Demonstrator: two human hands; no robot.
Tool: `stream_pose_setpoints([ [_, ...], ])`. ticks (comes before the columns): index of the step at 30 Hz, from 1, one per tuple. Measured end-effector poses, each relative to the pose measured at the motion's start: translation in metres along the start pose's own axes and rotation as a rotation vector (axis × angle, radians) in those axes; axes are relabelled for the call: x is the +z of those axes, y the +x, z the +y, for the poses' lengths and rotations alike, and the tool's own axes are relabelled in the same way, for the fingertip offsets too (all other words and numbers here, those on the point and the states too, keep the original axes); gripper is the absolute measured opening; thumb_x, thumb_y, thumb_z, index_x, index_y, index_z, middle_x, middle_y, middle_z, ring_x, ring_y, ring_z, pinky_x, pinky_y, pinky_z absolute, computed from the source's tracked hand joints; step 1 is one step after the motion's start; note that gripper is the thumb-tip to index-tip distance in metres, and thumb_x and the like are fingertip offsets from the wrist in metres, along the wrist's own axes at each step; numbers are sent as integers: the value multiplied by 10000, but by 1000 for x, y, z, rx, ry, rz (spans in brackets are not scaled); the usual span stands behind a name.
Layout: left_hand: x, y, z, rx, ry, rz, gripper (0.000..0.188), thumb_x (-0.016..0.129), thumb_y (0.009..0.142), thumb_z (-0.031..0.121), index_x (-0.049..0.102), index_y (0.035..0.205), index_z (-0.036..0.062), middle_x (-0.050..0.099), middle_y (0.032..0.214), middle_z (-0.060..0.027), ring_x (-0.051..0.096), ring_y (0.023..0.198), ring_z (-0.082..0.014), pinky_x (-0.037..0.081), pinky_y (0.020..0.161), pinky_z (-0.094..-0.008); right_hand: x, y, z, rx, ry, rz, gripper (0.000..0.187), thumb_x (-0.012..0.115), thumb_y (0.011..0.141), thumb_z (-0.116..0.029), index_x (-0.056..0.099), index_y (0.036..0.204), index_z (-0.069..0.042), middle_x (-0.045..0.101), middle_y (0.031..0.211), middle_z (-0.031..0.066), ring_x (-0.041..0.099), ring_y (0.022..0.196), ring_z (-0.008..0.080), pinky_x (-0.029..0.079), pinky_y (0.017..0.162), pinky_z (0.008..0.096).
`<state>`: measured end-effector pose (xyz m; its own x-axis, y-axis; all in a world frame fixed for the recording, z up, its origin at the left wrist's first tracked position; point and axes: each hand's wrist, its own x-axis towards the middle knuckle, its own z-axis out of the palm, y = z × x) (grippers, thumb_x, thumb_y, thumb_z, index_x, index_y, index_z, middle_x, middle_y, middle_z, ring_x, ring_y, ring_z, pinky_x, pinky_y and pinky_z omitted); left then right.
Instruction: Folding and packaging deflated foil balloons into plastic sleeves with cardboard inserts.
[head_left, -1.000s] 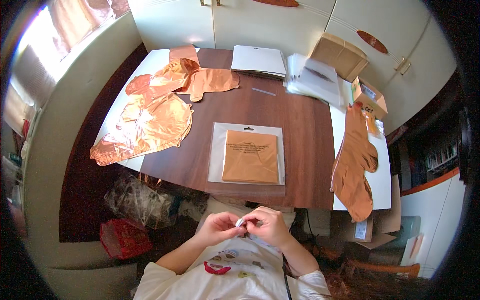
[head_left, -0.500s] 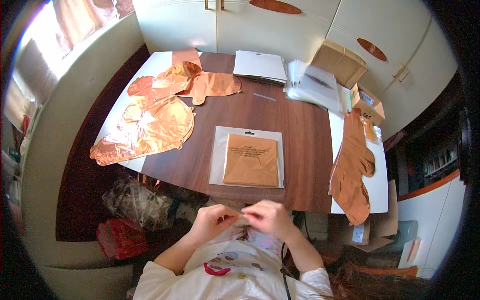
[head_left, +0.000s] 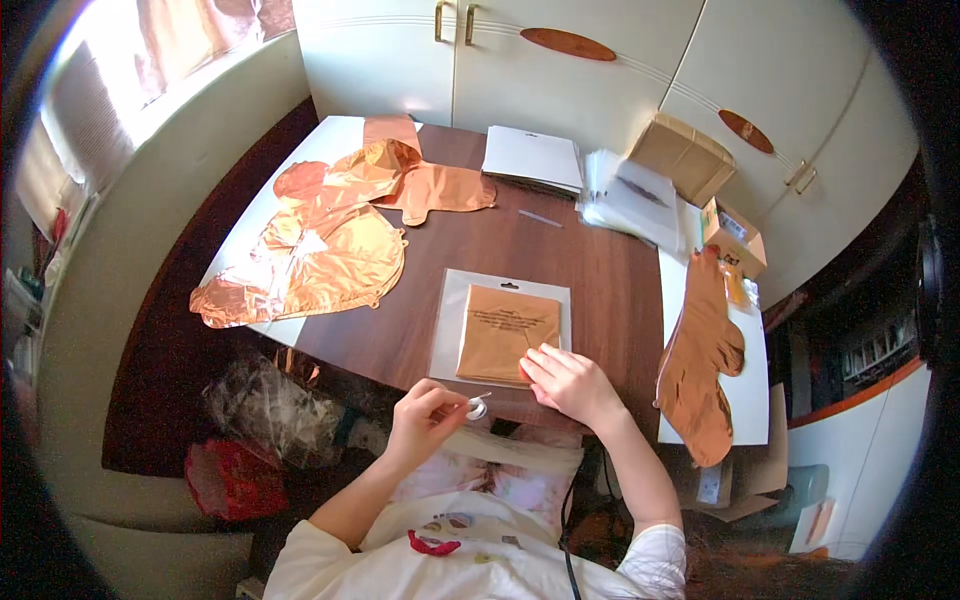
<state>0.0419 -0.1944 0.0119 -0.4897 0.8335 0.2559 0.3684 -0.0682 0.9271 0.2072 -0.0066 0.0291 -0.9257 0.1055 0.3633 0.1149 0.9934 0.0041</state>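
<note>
On the dark brown wood-grain counter (head_left: 610, 300), near its front edge, lies a flat rectangular packet, a folded copper-coloured sheet in clear plastic with white backing (head_left: 500, 345). Right hand (head_left: 574, 385) at the packet's near right corner: fingers extended, close together, laid over it, gripping nothing visible; pressure, cannot tell. Left hand (head_left: 428, 415) just off the packet's near left corner: thumb and forefinger pinched on a small white ring-shaped piece, perhaps a tape roll (head_left: 477, 408).

Left of the packet, a heap of shiny crumpled copper-coloured foil shapes (head_left: 340, 265); well to its right, a long lobed copper-coloured foil shape (head_left: 702, 360).

Handling, judged: packet light, thin, slick-faced, apt to slide; contents soft, backing probably a little stiffer. Best hold: flat hand on top to steady it, or pinch a side margin, sparing the fold. Ring piece: light; take by its rim.
</note>
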Motion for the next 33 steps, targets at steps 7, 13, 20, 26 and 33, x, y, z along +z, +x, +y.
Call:
stream_pose_setpoints([
  [7,13,13,7,112,156,-27,105,694,742,44,652,832,10,601,739,-73,589,599,-140,478,549,-255,-10,7,0,22,47,117,309,644,683,-69,618,991,-57,649,966,76,645,866,202,545,725,305],
  [13,32,29,1,96,327,48,102,674,761,91,621,798,11,634,718,-106,626,606,-200,497,564,-289,-15,13,-6,40,86,137,291,640,690,-56,623,981,-63,659,921,72,652,830,205,547,691,303],
  [20,41,15,4,116,314,107,156,650,776,134,568,863,34,650,865,-120,649,728,-261,516,623,-352,-15,11,-7,114,112,84,387,693,681,-135,600,1048,-57,648,975,75,640,881,201,536,738,304],
  [26,34,9,13,528,752,-131,378,599,814,348,578,1009,25,618,1021,-122,563,1049,-259,422,887,-365,-17,17,-9,133,142,185,209,625,732,-62,634,940,-78,661,857,79,652,743,215,544,636,306],
  [33,43,21,11,414,847,-253,627,523,825,507,508,1138,-36,552,1123,-187,508,1101,-301,364,949,-413,-14,12,-13,108,136,162,275,620,694,-62,643,966,-97,664,903,54,651,823,192,545,682,298],
])
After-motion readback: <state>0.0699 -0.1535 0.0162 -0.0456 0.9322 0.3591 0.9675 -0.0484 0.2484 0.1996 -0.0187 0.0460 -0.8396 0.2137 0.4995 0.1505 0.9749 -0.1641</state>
